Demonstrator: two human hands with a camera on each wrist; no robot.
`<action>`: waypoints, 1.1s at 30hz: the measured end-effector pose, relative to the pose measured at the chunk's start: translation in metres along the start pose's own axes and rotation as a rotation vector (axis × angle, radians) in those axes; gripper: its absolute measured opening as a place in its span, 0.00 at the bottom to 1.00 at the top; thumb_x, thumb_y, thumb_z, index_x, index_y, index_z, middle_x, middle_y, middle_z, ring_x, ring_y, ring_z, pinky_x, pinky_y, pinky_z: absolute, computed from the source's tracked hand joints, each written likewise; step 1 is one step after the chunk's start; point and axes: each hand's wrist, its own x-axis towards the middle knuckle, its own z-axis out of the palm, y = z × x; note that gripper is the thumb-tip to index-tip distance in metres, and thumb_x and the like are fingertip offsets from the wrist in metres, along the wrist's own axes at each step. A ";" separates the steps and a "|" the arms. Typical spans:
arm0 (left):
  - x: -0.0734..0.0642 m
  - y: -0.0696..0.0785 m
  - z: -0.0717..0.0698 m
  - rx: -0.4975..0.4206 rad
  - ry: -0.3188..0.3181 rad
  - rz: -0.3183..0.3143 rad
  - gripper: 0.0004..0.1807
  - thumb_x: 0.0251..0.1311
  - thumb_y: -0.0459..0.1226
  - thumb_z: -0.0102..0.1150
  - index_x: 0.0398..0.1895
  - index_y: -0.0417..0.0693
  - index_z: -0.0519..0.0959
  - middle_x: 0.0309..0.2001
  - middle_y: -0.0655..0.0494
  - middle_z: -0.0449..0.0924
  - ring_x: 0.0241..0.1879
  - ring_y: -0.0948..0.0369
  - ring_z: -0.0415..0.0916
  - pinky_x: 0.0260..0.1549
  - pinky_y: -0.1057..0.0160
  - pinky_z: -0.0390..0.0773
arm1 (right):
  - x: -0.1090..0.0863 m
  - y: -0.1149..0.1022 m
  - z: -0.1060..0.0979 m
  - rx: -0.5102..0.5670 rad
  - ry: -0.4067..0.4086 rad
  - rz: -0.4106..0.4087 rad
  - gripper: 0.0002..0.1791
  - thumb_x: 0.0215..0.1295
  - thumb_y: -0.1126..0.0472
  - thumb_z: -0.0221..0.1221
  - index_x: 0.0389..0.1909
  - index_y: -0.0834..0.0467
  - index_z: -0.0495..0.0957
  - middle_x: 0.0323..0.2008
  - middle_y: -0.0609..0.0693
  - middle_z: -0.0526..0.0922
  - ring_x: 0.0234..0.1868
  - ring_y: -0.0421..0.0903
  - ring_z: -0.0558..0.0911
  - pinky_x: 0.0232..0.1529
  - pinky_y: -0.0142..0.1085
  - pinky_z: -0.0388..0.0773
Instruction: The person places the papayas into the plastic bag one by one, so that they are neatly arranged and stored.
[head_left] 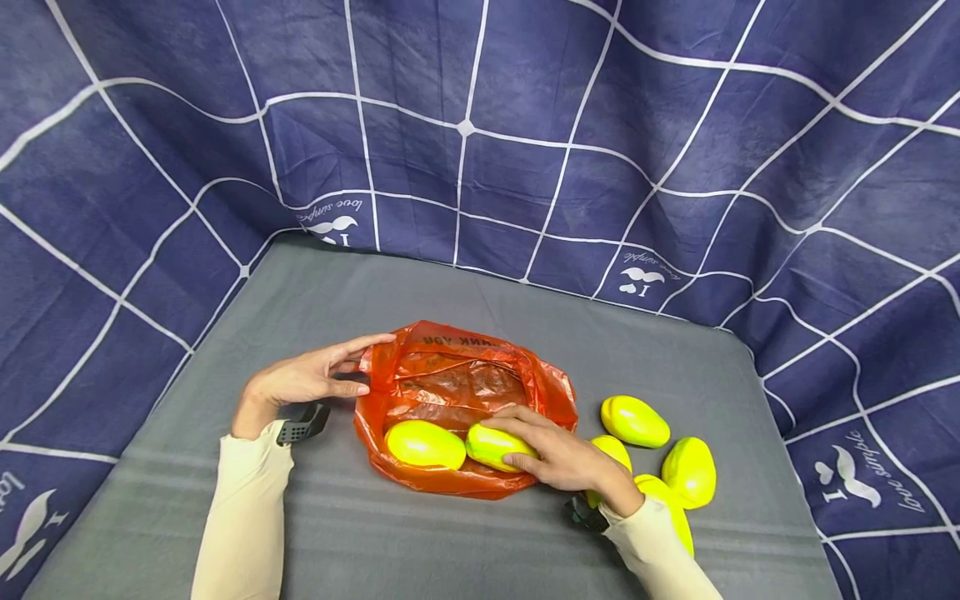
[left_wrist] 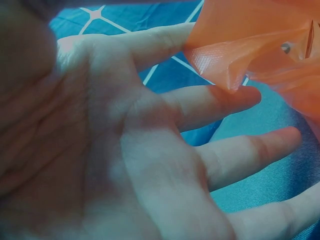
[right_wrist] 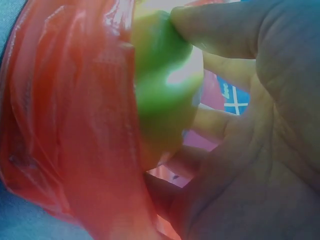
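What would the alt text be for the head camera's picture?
A person's right hand grips a yellow mango-like fruit inside an open red plastic bag, beside another fruit; the left hand touches the bag's side. More fruits lie on grey cloth to the right.

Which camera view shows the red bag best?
The head view: it shows nearly the whole red bag, lying open, in one picture. The left wrist view catches only a piece at upper right; the right wrist view shows mostly folds up close, at left.
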 end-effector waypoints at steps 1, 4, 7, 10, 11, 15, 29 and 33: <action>0.000 0.000 0.000 0.002 0.000 0.001 0.45 0.65 0.31 0.62 0.80 0.48 0.49 0.72 0.35 0.59 0.67 0.40 0.65 0.56 0.65 0.77 | 0.000 0.000 0.001 -0.003 -0.003 -0.001 0.28 0.74 0.55 0.57 0.72 0.47 0.66 0.67 0.44 0.69 0.67 0.43 0.70 0.67 0.46 0.69; 0.001 -0.001 -0.001 0.002 -0.006 0.009 0.44 0.65 0.30 0.61 0.80 0.47 0.49 0.73 0.34 0.58 0.68 0.41 0.65 0.56 0.65 0.77 | 0.001 0.000 0.002 -0.009 -0.012 0.009 0.28 0.74 0.55 0.57 0.73 0.47 0.66 0.68 0.45 0.68 0.68 0.44 0.70 0.68 0.47 0.68; 0.001 -0.002 -0.001 0.005 -0.014 0.019 0.44 0.66 0.30 0.61 0.80 0.46 0.49 0.74 0.33 0.57 0.68 0.42 0.65 0.56 0.66 0.77 | 0.001 0.000 0.003 -0.007 -0.017 0.015 0.28 0.74 0.53 0.57 0.73 0.47 0.66 0.69 0.45 0.68 0.69 0.44 0.69 0.69 0.47 0.68; 0.001 -0.002 -0.001 0.004 -0.023 0.020 0.44 0.66 0.30 0.61 0.80 0.45 0.48 0.74 0.32 0.56 0.68 0.42 0.66 0.56 0.65 0.77 | 0.001 0.000 0.003 -0.001 -0.019 0.019 0.28 0.74 0.53 0.57 0.73 0.47 0.66 0.70 0.47 0.68 0.71 0.44 0.68 0.69 0.48 0.67; 0.001 -0.002 -0.001 0.002 -0.026 0.018 0.44 0.66 0.30 0.61 0.80 0.45 0.48 0.74 0.32 0.56 0.68 0.42 0.66 0.56 0.65 0.77 | 0.001 -0.001 0.003 -0.003 -0.018 0.020 0.28 0.74 0.52 0.57 0.73 0.47 0.66 0.70 0.48 0.69 0.71 0.45 0.67 0.70 0.49 0.66; 0.001 -0.003 -0.001 0.001 -0.027 0.007 0.44 0.66 0.31 0.61 0.80 0.46 0.48 0.74 0.34 0.56 0.68 0.40 0.65 0.56 0.65 0.77 | -0.001 -0.003 0.001 -0.030 -0.005 0.022 0.29 0.74 0.52 0.57 0.73 0.50 0.65 0.71 0.52 0.68 0.73 0.48 0.66 0.70 0.52 0.65; 0.001 -0.003 0.000 -0.003 -0.021 -0.008 0.45 0.65 0.31 0.62 0.80 0.48 0.48 0.74 0.36 0.58 0.68 0.40 0.65 0.56 0.65 0.78 | -0.039 -0.026 -0.029 -0.062 0.218 0.070 0.33 0.71 0.53 0.62 0.74 0.41 0.63 0.71 0.42 0.68 0.72 0.43 0.66 0.71 0.41 0.65; 0.002 -0.003 0.000 -0.008 -0.026 -0.006 0.45 0.65 0.31 0.61 0.80 0.47 0.48 0.75 0.36 0.56 0.68 0.40 0.65 0.55 0.64 0.78 | -0.057 -0.031 -0.038 -0.064 0.311 0.154 0.34 0.69 0.53 0.63 0.73 0.40 0.64 0.71 0.41 0.69 0.71 0.43 0.69 0.70 0.37 0.66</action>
